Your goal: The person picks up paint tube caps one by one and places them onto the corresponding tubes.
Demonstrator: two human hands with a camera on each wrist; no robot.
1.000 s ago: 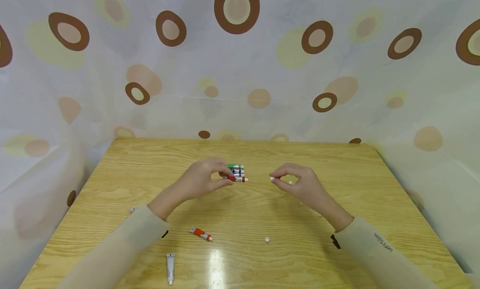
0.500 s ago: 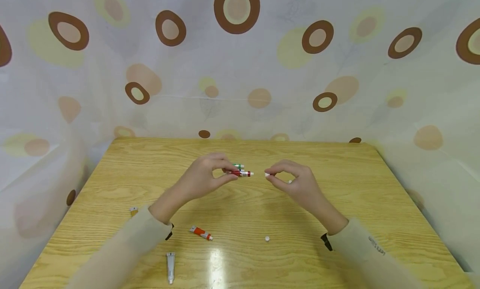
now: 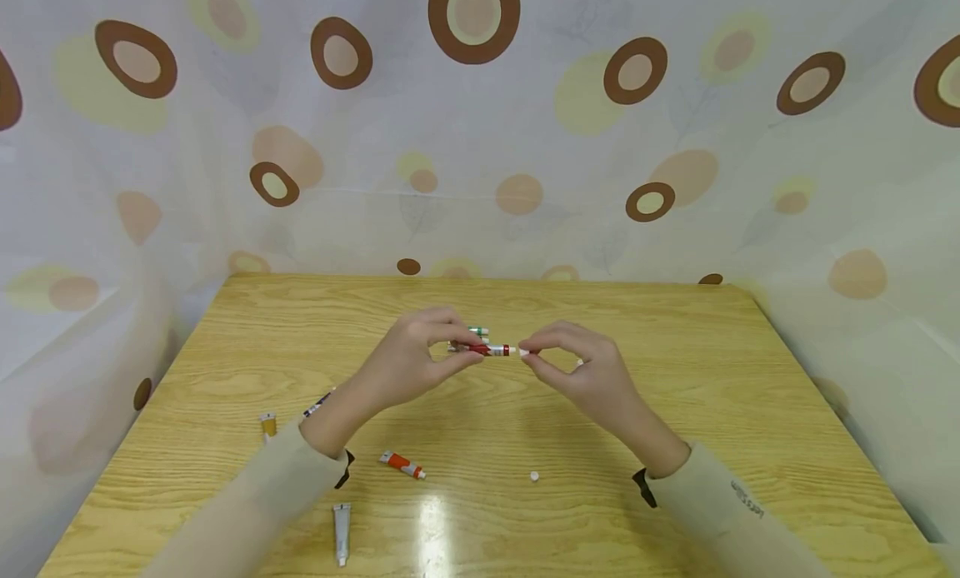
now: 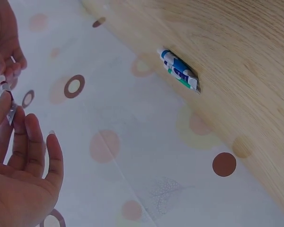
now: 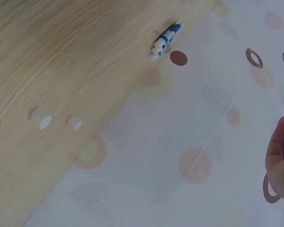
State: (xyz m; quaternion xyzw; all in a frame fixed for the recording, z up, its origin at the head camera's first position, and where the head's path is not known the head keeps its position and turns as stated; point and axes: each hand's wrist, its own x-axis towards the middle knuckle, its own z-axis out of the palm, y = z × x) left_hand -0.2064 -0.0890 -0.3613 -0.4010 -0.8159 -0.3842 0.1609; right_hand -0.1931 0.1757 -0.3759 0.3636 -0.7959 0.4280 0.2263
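Observation:
Between thumb and fingers, my left hand (image 3: 416,361) holds a dark red paint tube (image 3: 498,351) level above the table, its nozzle toward the right. A small white cap (image 3: 524,353) is pinched by the fingertips of my right hand (image 3: 588,366), right at the tube's nozzle end. The left wrist view shows the held tube (image 4: 12,113) and the cap (image 4: 1,79) in line at the left edge. Only part of the right hand (image 5: 281,163) appears in the right wrist view, and its cap is out of frame there.
Blue and green paint tubes (image 4: 180,68) lie together behind the left hand. Nearer are an orange-red tube (image 3: 402,465), a silver tube (image 3: 341,532), an ochre tube (image 3: 268,425) and a partly covered dark tube (image 3: 318,404). Loose white caps (image 5: 40,117) lie on the wooden table (image 3: 675,511).
The left hand has lifted the red tube slightly and moved right. The right hand has come left with the cap, closing the gap to the nozzle.

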